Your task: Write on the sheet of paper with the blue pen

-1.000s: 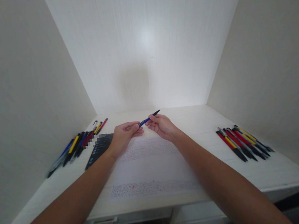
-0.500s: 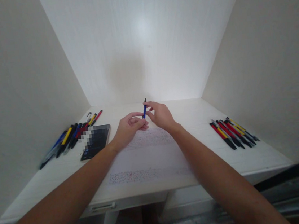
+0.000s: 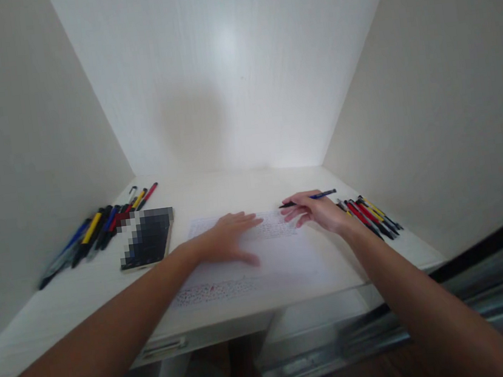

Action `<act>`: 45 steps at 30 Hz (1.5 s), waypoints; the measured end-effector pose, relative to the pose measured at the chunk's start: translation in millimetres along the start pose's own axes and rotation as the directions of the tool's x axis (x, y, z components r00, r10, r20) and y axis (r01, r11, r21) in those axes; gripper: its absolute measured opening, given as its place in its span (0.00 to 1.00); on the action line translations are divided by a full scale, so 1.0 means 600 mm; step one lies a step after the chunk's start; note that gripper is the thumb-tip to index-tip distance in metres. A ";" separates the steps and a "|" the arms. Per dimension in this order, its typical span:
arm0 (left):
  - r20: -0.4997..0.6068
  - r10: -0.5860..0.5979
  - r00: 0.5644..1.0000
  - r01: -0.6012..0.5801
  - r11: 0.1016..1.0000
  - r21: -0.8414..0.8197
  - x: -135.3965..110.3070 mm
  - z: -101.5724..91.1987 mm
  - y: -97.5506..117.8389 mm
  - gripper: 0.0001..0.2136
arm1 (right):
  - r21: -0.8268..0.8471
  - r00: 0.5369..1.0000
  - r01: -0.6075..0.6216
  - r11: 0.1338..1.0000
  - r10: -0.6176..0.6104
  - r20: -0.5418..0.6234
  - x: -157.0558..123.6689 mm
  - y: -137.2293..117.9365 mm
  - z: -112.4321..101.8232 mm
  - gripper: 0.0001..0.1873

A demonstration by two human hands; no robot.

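My right hand (image 3: 313,208) holds a blue pen (image 3: 323,194) between thumb and fingers, its dark tip pointing left above the upper right part of a paper sheet (image 3: 283,261). Whether the tip touches the paper I cannot tell. My left hand (image 3: 230,240) is over the sheet's left half, palm down, fingers spread and with nothing in it. Rows of small handwriting cross the top of the sheet, and a band of dense coloured marks runs along its bottom edge.
At the left, several pens (image 3: 100,225) lie by the side wall, next to a phone (image 3: 150,240) partly blurred by pixels. More red, yellow and black pens (image 3: 374,216) lie to the right, close behind my right wrist. The white desk (image 3: 215,193) ends at a back wall.
Both hands held the blue pen upright in the middle. My left hand has let go and come down over the paper; the right has moved right, the pen now nearly level.
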State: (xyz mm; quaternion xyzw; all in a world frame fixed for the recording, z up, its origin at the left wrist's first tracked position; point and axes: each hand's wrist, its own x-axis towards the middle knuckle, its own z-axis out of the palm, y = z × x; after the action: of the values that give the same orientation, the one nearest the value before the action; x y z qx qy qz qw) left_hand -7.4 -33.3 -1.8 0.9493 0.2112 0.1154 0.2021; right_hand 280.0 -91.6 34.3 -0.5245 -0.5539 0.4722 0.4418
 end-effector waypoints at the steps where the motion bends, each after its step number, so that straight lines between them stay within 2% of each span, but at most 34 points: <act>1: 0.058 -0.008 0.998 0.004 0.998 0.068 0.002 0.004 -0.003 0.46 | 0.018 0.998 0.029 0.999 -0.028 -0.061 -0.021 0.020 -0.005 0.13; 3: 0.113 -0.017 0.993 -0.002 0.987 0.163 0.007 0.011 -0.011 0.46 | 0.047 0.991 0.054 0.997 -0.047 -0.124 -0.052 0.053 -0.007 0.11; 7: 0.118 -0.023 0.993 -0.004 0.975 0.222 0.013 0.017 -0.025 0.47 | -0.003 0.999 0.025 1.000 -0.025 -0.030 -0.069 0.080 0.000 0.11; 14: 0.127 -0.038 0.991 0.009 0.974 0.226 0.011 0.015 -0.025 0.47 | -0.183 0.992 0.116 0.976 -0.124 -0.033 -0.065 0.081 0.000 0.08; 20: 0.110 -0.009 0.994 -0.018 0.971 0.240 0.013 0.022 -0.035 0.47 | -0.336 0.987 0.103 0.936 -0.139 -0.084 -0.074 0.074 0.006 0.10; 27: 0.126 -0.023 0.992 -0.013 0.962 0.274 0.013 0.021 -0.030 0.48 | -0.355 0.987 0.100 0.929 -0.138 -0.084 -0.073 0.078 0.002 0.09; 38: 0.105 0.014 0.994 -0.044 0.955 0.292 0.014 0.033 -0.052 0.48 | -0.351 0.987 0.093 0.932 -0.132 -0.088 -0.073 0.080 0.002 0.09; 45: 0.116 0.010 0.993 -0.042 0.958 0.285 0.014 0.028 -0.046 0.48 | -0.336 0.987 0.100 0.937 -0.136 -0.085 -0.073 0.078 0.003 0.10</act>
State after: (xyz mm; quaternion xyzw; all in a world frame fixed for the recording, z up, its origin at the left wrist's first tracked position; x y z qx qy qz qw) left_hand -4.5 -12.1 -27.8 0.9763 0.2014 0.0321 0.0726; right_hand 288.5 -135.2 -11.6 -0.5814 -0.6312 0.3166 0.4041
